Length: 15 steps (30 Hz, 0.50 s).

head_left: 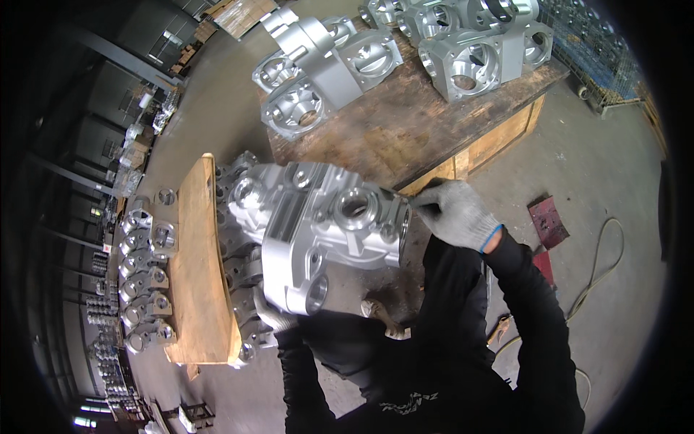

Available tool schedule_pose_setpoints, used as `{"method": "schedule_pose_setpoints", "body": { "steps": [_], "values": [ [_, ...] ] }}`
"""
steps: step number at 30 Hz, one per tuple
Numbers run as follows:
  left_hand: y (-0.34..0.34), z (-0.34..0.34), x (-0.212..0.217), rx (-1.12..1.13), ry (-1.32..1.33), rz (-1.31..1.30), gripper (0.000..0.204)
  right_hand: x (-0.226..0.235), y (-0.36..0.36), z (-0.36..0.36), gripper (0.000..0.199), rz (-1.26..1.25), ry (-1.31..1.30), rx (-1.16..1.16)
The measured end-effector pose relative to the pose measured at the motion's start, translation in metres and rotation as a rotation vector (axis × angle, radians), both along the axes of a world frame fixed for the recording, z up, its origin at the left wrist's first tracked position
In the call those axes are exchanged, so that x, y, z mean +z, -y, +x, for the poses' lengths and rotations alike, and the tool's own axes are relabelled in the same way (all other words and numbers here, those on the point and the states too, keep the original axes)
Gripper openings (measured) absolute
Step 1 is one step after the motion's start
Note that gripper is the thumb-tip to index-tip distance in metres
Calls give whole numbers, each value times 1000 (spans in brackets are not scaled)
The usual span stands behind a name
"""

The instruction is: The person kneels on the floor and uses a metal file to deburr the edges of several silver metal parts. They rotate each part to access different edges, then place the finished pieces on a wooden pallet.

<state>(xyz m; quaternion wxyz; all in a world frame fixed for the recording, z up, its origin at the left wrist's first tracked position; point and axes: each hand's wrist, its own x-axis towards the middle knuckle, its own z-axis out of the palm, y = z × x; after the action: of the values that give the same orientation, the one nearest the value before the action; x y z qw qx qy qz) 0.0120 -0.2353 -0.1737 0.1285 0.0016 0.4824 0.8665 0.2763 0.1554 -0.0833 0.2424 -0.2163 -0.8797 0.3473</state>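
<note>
A large silver metal housing casting (pixel 318 231), with round bored openings and a flat ribbed section, is up in front of my body, between the plank and the wooden crate. My left hand (pixel 273 312), in a light glove, grips its lower left side; the casting hides most of the fingers. At the casting's right end is my right hand (pixel 461 215), in a grey glove with a blue cuff edge. Its fingers are curled in and closed at the casting's edge.
Several similar castings (pixel 463 65) stand on a worn wooden crate (pixel 405 137) ahead. To the left, a wooden board (pixel 195 275) lies between rows of castings. A blue wire cage (pixel 589 54) is at far right. Red pieces (pixel 548 219) and a hose (pixel 596 278) lie on the floor.
</note>
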Motion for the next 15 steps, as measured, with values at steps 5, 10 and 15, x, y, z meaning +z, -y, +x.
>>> {"method": "schedule_pose_setpoints", "body": {
  "steps": [5, 10, 15],
  "values": [
    [-25, -15, 74, -18, -246, -195, 36, 4, -2, 15, 24, -424, -204, -177],
    [-62, -20, 152, 40, -1504, -1222, 51, -12, 2, 56, 53, -901, -341, -447],
    [-129, -66, 210, -46, -1446, -1444, 36, -32, 27, 68, 57, -1119, -459, -256]
  ]
}}
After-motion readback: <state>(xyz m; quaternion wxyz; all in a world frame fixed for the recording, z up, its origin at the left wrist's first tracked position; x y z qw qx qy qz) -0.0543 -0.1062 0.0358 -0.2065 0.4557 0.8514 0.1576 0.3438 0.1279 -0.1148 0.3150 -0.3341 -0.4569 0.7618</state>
